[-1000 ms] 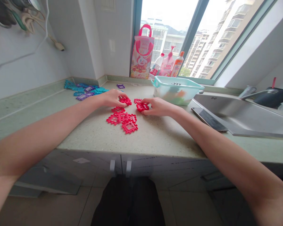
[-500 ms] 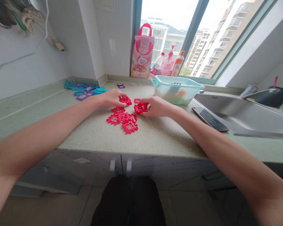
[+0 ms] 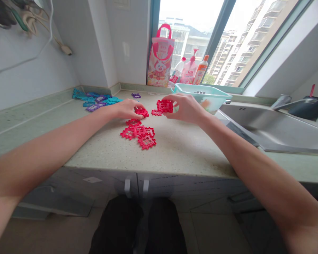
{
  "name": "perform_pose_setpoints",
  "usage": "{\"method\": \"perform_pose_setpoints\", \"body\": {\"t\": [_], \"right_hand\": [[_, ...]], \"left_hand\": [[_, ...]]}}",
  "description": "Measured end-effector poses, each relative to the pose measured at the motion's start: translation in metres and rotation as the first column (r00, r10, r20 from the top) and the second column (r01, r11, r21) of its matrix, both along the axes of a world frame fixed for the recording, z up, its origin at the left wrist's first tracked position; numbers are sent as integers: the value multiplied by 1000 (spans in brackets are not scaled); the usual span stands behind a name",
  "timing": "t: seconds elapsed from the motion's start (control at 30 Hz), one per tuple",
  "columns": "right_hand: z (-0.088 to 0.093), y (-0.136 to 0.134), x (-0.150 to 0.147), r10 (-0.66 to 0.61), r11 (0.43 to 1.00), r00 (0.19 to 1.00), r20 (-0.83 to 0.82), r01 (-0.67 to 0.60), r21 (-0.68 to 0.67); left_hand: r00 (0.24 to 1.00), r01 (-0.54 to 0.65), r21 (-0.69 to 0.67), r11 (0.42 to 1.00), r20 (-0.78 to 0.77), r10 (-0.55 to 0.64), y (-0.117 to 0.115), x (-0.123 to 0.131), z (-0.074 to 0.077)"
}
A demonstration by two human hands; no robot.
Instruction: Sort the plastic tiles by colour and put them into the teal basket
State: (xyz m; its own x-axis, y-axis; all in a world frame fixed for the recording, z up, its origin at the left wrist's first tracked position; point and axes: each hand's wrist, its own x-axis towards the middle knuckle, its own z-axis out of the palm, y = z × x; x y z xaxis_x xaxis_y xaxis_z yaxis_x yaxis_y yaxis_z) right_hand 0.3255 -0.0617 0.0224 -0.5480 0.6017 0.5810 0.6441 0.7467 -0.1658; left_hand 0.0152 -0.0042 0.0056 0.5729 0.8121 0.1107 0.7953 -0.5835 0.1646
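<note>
Several red square lattice tiles [image 3: 139, 133] lie joined flat on the speckled green counter [image 3: 175, 155]. My right hand [image 3: 184, 107] pinches one red tile [image 3: 165, 106] and holds it lifted above the counter. Resting on the counter, my left hand [image 3: 127, 108] has its fingertips closed on another red tile [image 3: 141, 112]. Between the hands a loose red tile [image 3: 156, 112] lies flat.
Blue and purple tiles [image 3: 94, 99] are piled at the back left. A teal-rimmed plastic tub [image 3: 201, 97] stands right of my right hand, beside a steel sink [image 3: 275, 128]. A pink bag [image 3: 159, 58] and bottles [image 3: 192, 70] stand on the window sill.
My right hand has lifted its red tile off the counter, up and slightly back. My left hand has stayed on its tile.
</note>
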Motion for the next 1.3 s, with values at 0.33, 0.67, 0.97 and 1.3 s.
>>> {"method": "perform_pose_setpoints", "body": {"t": [0.33,0.67,0.97,1.3], "right_hand": [[21,27,54,-368,922,909,-197,384,49],[26,35,77,-592,804,792,-152,594,-35],[21,34,73,-572,819,814,-95,574,-13],[11,56,81,-536,840,832,-139,543,10]], "left_hand": [[1000,-1,2,1000,-13,1,-2,1,1],[1000,20,16,1000,-9,-20,2,-1,-2],[1000,13,9,1000,-11,-13,4,-2,-2],[999,27,15,1000,-18,-27,8,-3,-4]]}}
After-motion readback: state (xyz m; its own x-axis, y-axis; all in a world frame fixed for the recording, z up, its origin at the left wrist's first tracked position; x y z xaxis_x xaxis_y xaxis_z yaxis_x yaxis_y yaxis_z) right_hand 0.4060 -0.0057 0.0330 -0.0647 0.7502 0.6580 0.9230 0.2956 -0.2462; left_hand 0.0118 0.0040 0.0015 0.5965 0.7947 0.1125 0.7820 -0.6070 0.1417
